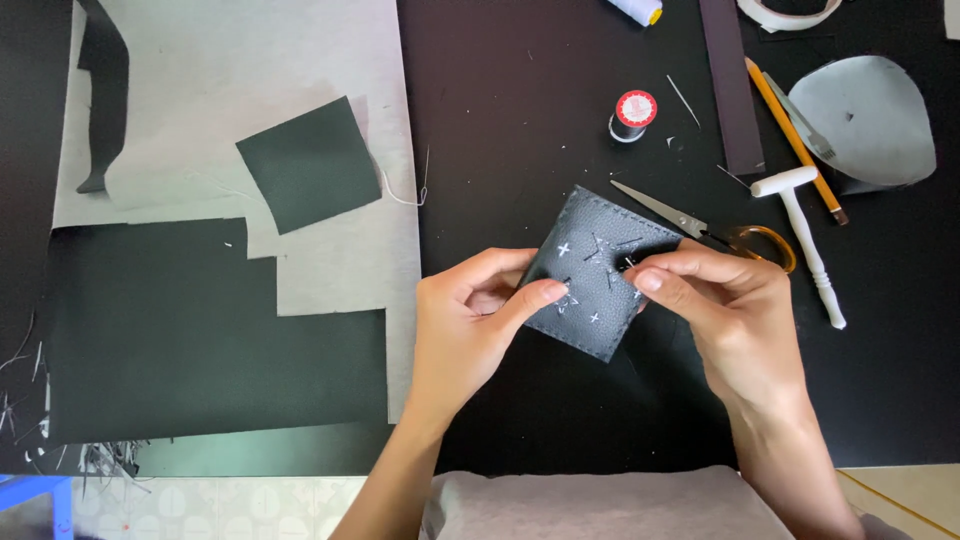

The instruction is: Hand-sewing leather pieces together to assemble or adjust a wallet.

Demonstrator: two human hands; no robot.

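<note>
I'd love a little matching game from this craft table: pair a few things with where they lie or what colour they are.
Things:
1. stitched black square
2. scissors
3. thread spool
4. awl

Descriptions:
A. white, T-shaped handle
B. red-topped, standing upright
C. held between left hand and right hand
D. amber handles, partly behind the square

Pairs: 1-C, 2-D, 3-B, 4-A

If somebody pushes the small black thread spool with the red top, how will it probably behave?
The small black thread spool with the red top stands upright on the black table, so it would probably slide or tip first. Once on its round side it would likely roll. It looks small, so probably light.
</note>
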